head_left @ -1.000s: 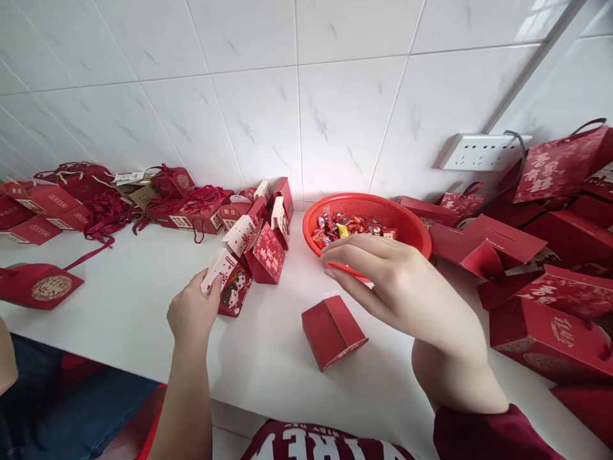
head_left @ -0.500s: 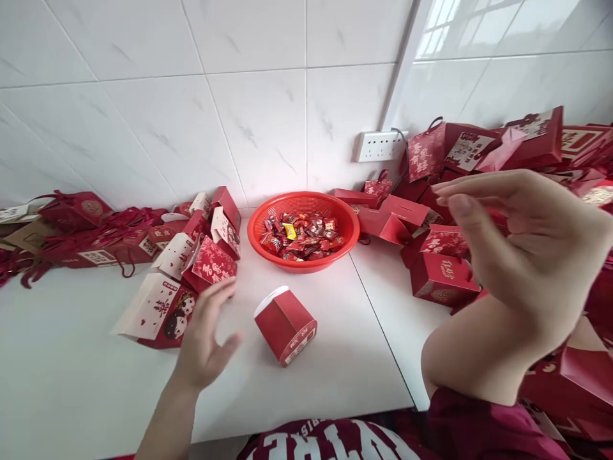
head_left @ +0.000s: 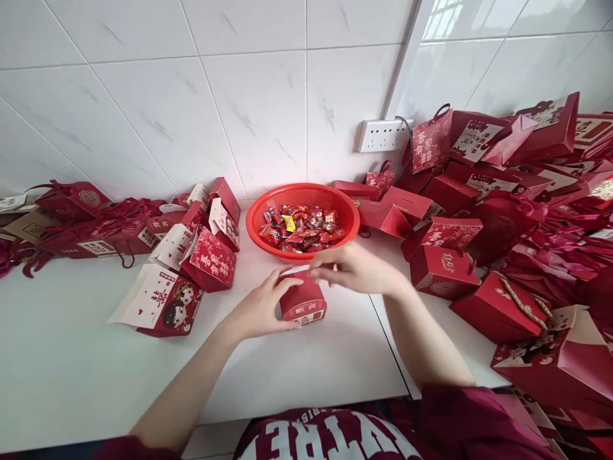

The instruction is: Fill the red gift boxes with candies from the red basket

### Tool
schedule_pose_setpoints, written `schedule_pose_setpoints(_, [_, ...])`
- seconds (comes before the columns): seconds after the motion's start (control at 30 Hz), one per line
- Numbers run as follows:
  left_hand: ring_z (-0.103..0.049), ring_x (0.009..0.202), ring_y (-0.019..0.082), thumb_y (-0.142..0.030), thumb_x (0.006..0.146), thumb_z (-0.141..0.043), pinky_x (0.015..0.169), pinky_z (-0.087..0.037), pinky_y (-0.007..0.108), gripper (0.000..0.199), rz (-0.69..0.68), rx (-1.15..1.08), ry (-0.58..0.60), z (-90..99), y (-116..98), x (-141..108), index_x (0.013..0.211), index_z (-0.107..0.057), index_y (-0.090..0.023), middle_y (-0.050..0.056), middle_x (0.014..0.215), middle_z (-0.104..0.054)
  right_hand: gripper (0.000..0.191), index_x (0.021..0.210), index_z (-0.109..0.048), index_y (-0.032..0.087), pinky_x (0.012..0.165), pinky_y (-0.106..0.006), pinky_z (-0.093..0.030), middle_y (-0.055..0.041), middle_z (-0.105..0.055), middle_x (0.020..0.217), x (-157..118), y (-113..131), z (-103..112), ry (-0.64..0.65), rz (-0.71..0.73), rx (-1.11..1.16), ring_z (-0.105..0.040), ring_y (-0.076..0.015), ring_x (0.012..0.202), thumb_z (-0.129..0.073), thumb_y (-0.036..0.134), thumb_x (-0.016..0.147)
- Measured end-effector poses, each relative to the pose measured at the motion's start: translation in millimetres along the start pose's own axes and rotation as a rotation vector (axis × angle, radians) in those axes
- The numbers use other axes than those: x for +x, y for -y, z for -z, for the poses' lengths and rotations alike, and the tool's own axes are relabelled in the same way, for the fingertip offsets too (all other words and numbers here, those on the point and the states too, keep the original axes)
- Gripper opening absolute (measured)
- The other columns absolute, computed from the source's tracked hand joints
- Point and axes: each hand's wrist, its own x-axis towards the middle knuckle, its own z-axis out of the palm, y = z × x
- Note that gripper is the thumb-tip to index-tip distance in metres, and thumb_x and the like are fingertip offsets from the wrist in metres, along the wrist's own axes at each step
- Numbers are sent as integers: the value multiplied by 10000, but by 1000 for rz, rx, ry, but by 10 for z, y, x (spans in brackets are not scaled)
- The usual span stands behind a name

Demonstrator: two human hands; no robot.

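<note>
A small red candy box [head_left: 304, 300] with a curved flap edge and pale lettering on its front stands on the white table. My left hand [head_left: 261, 306] grips it from the left, thumb low at the front and fingers over the upper side. Above the box's far right corner, my right hand [head_left: 352, 268] has its fingers bent together in a pinch. Whatever the fingertips hold, if anything, is hidden. Just behind is a red plastic basket [head_left: 253, 220] of wrapped candies [head_left: 306, 227], one of them yellow.
Left of my hands stand several red and white boxes, one printed with cartoon faces [head_left: 165, 303]. More ribboned boxes [head_left: 74, 207] line the wall at far left. A large heap of red boxes [head_left: 502, 185] fills the right side. A socket strip [head_left: 383, 135] is on the tiled wall.
My right hand has come down from the upper right to the box. My left hand has moved right and taken hold of the box, which is turned and shifted slightly.
</note>
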Motion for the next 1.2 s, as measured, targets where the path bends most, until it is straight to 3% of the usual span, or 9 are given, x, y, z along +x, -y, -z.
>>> schedule_pose_setpoints(0.07, [-477,1307,344,-544,667,-805,1017,-492,501,922,-67,31,28,63,54,127,1432,-361,-286,126,1499,-354,150,947,-687,168,654,-238,-447,-21,-709,868,179,-105,-190,144,55,-3,-597,-119,687,-538,179,936])
schedule_pose_setpoints(0.13, [-493,1292,345,-564,629,-823,1020,-490,505,984,-129,24,32,79,108,206,1429,-335,-262,137,1468,-396,153,952,-673,162,696,-248,-450,-45,-696,976,264,-172,-302,190,99,-8,-612,-138,785,-530,123,918])
schedule_pose_setpoints(0.27, [-453,1340,349,-571,628,-823,1011,-502,511,923,-250,-38,-25,-1,233,214,1357,-351,-257,160,1474,-383,173,983,-642,166,777,-266,-464,-80,-649,1125,232,-158,-307,231,192,53,-603,-166,963,-505,85,915])
schedule_pose_setpoints(0.43, [-291,1441,388,-529,620,-837,1016,-493,540,905,-432,-35,-291,-86,343,95,1300,-321,-229,252,1568,-180,88,978,-589,175,788,-273,-458,-59,-648,1004,198,-103,-301,13,187,108,-579,-150,874,-505,181,954])
schedule_pose_setpoints(0.63, [-448,1354,362,-480,662,-831,1012,-502,517,732,-399,6,-365,-20,352,9,1159,-366,-209,287,1512,-314,159,782,-623,186,595,-249,-369,12,-613,781,310,-208,-513,248,107,-82,-507,-114,648,-533,153,908])
schedule_pose_setpoints(0.8, [-555,1252,321,-491,693,-812,944,-553,430,536,-402,60,-464,-187,501,-15,893,-401,-211,258,1427,-461,153,783,-631,183,774,-270,-427,-26,-648,860,242,-202,-361,149,180,-29,-563,-154,857,-548,134,903])
schedule_pose_setpoints(0.97, [-700,891,221,-458,896,-581,658,-577,309,305,-505,209,-603,-352,594,-40,780,-466,-200,161,1092,-692,126,794,-622,189,758,-251,-440,-3,-666,878,126,-180,-129,60,-42,25,-584,-129,800,-565,110,874])
schedule_pose_setpoints(1.07, [-667,1031,261,-368,908,-541,805,-569,386,188,-496,244,-688,-328,467,-38,965,-580,-194,156,1138,-689,114,772,-621,183,755,-246,-446,-5,-662,856,149,-167,-132,87,3,54,-594,-128,804,-597,134,873])
schedule_pose_setpoints(1.2, [-600,1194,275,-358,909,-500,1068,-432,472,361,-546,392,-628,-229,252,-49,1216,-620,-211,109,1253,-667,79,854,-645,172,674,-227,-452,-10,-666,835,184,-107,-181,166,74,122,-589,-108,713,-593,201,907])
